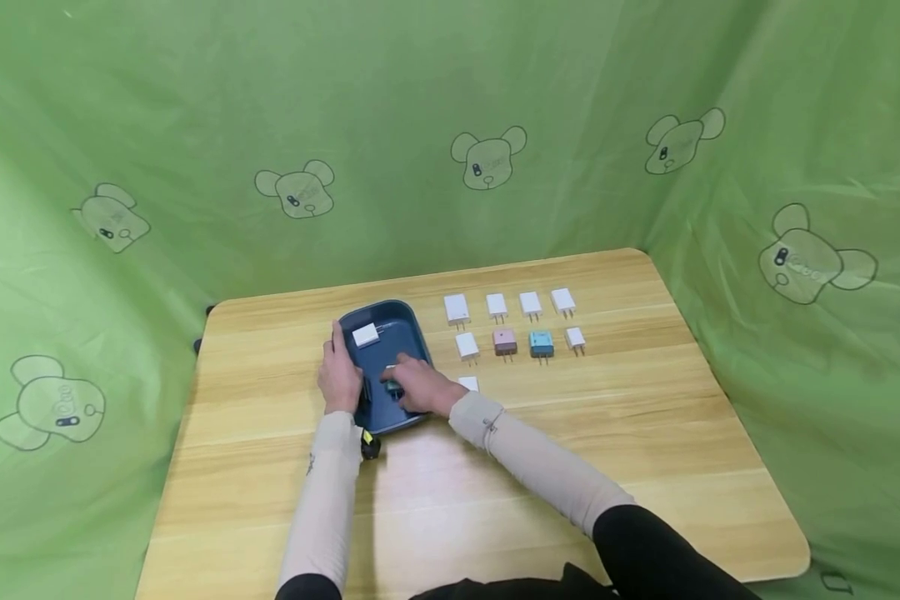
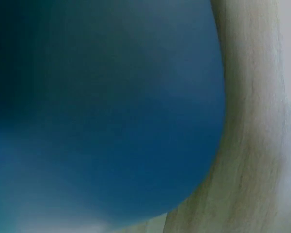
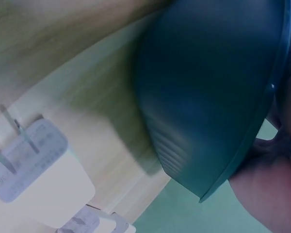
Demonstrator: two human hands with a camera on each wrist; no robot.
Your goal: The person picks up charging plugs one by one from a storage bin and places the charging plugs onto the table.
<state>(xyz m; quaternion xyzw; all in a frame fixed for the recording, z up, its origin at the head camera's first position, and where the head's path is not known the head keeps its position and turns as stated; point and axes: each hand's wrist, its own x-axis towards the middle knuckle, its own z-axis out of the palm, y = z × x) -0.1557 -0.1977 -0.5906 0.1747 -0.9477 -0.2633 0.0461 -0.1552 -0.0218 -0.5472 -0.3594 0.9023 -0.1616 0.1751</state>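
A dark blue tray [image 1: 408, 327] lies on the table, with a white plug charger [image 1: 365, 335] in its upper left part. My left hand [image 1: 339, 377] grips the tray's left side, one finger stretched along the rim. Over the tray's lower half, my right hand [image 1: 420, 385] pinches a small dark green charger [image 1: 393, 388], its prongs pointing toward me; the fingers partly cover it. The left wrist view is filled by the blurred tray wall [image 2: 150, 145]. In the right wrist view the tray's outer wall [image 3: 199, 97] stands beside the hand [image 3: 266, 194].
Right of the tray, chargers stand in rows: several white ones [image 1: 456, 308], a pink one [image 1: 505, 341] and a blue one [image 1: 541, 343]. Another white charger [image 1: 468, 383] is partly hidden by my right wrist. Green curtain [image 1: 390, 225] surrounds the wooden table [image 1: 645, 433].
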